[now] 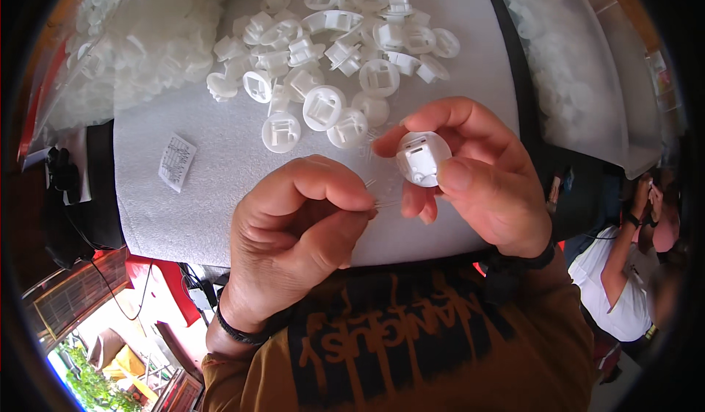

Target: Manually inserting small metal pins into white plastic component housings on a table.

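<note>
My right hand point(492, 181) holds up a small white round plastic housing point(420, 156) between thumb and fingers, its slotted, recessed side showing. Just left of it, my left hand point(294, 225) pinches a few thin, pale metal-looking pins point(385, 204) between thumb and forefinger. The pin tips point toward the right hand and stay apart from the housing. Beyond both hands lies a loose heap of similar white housings point(323, 108), some face up and others on their sides. A few fine pins seem to lie on the surface between the heap and my hands.
White foam sheet point(198, 217) covers the table. A clear bag of white parts point(165, 41) rests at the far left, near a small printed paper slip point(177, 162). On the right stands a translucent bin point(613, 81) with more pieces. Another person point(617, 283) is at the lower right.
</note>
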`<state>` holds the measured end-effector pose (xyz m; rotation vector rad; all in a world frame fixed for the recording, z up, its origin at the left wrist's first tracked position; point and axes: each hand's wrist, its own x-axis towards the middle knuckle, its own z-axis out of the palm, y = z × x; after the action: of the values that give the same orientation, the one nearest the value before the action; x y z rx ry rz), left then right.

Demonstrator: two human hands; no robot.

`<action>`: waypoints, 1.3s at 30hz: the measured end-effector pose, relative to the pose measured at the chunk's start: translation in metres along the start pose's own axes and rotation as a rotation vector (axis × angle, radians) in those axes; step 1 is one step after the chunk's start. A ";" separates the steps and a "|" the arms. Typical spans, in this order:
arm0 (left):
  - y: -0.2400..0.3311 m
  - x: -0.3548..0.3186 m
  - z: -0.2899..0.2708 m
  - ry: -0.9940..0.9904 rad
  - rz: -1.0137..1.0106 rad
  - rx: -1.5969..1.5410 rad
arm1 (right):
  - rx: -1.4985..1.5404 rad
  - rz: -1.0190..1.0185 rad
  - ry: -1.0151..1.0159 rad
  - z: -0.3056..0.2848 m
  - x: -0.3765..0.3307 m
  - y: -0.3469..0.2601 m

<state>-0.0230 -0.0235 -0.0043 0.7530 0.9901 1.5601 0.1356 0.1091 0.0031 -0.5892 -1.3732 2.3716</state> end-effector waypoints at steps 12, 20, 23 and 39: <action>0.002 0.003 0.003 0.079 0.095 0.075 | -0.033 0.108 0.018 0.004 0.001 -0.003; 0.002 0.006 0.002 0.028 0.190 0.182 | -0.056 0.148 0.003 0.002 0.001 -0.004; 0.001 0.006 0.004 0.040 0.242 0.219 | -0.051 0.145 -0.001 0.000 0.000 -0.002; -0.003 0.006 0.006 0.040 0.251 0.394 | 0.015 0.190 -0.071 -0.002 -0.001 -0.003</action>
<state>-0.0179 -0.0161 -0.0041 1.1590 1.2920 1.6153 0.1374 0.1111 0.0049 -0.6642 -1.3830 2.5731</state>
